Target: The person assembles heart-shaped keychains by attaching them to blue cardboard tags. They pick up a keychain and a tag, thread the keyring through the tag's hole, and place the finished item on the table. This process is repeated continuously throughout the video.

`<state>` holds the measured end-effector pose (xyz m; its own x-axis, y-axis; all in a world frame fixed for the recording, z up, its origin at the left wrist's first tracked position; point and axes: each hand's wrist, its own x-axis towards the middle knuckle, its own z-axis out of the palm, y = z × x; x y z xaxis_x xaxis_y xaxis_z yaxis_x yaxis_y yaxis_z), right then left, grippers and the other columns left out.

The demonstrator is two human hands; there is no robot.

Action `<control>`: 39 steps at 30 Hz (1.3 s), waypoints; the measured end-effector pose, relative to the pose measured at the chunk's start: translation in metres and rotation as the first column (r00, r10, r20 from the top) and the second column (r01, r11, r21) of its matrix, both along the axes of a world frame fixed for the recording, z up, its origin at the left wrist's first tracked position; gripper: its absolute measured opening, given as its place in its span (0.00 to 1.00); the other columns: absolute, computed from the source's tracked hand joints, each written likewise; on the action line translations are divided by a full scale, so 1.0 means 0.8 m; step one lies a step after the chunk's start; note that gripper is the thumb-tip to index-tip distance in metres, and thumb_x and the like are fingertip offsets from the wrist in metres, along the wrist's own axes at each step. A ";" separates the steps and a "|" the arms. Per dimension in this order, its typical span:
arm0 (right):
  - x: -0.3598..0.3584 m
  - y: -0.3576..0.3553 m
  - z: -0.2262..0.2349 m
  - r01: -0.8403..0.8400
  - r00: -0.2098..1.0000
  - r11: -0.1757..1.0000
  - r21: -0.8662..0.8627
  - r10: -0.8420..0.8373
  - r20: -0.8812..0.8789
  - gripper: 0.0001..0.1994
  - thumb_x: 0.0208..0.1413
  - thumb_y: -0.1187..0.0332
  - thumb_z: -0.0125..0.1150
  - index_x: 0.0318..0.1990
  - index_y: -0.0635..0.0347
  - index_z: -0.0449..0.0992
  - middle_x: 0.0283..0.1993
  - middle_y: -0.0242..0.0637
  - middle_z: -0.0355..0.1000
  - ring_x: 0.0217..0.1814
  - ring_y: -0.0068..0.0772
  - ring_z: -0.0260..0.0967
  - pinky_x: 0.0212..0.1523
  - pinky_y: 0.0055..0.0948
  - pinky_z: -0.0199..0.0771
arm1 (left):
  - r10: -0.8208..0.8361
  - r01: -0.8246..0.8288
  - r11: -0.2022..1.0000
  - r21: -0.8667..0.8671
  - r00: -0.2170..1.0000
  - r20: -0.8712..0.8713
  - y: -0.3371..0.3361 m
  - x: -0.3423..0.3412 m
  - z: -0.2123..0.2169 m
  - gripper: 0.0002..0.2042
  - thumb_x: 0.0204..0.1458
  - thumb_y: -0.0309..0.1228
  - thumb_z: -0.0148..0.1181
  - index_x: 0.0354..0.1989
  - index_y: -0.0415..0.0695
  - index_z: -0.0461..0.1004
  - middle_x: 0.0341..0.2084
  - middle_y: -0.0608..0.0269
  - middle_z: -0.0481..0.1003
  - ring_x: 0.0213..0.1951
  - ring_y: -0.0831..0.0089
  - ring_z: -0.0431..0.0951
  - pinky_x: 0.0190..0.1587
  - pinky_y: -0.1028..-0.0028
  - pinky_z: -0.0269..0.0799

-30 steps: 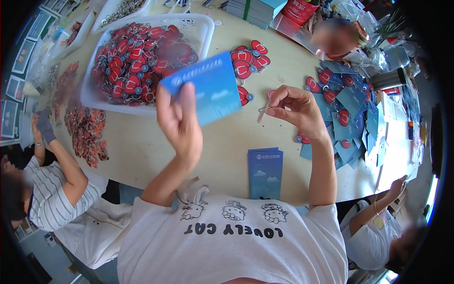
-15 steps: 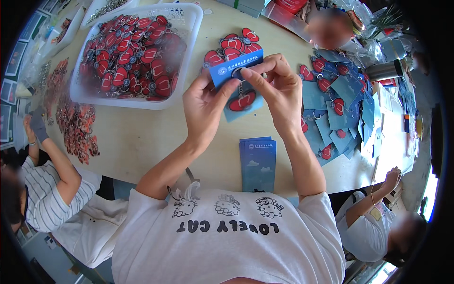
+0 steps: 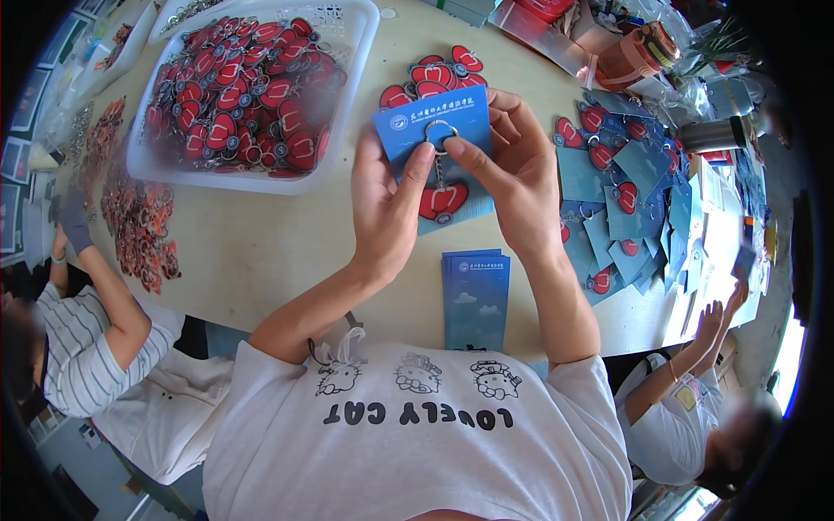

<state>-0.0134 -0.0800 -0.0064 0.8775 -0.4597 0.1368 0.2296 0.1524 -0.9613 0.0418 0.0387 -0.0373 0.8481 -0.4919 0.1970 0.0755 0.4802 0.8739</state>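
Observation:
Both my hands hold one blue card (image 3: 415,128) over the wooden table (image 3: 261,252). A red keychain (image 3: 443,200) hangs on the card's face from a metal ring (image 3: 440,135) near its top. My left hand (image 3: 387,204) grips the card's left side, thumb up by the ring. My right hand (image 3: 512,174) wraps the right side, thumb and forefinger pinching at the ring. A stack of blue cards (image 3: 476,300) lies on the table just below my hands.
A white basket (image 3: 360,61) full of red keychains stands far left. More red keychains (image 3: 434,78) lie behind the card. Finished blue cards with keychains (image 3: 621,191) pile at the right. A person in a striped shirt (image 3: 95,339) sits left, another person (image 3: 695,408) right.
One second ago my left hand held the card up alone and my right held a ring apart. Now both hands grip the card, lower and nearer, with the keychain hanging on it.

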 end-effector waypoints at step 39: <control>-0.035 0.032 -0.007 0.287 0.938 0.549 -0.785 -0.329 0.113 0.15 0.44 0.77 0.67 0.43 0.55 0.81 0.26 0.28 0.67 0.27 0.25 0.61 0.32 0.27 0.57 | 0.229 -0.226 0.973 -0.050 0.970 0.076 -0.004 -0.028 -0.011 0.11 0.59 0.21 0.51 0.47 0.38 0.59 0.42 0.61 0.68 0.46 0.78 0.68 0.50 0.75 0.65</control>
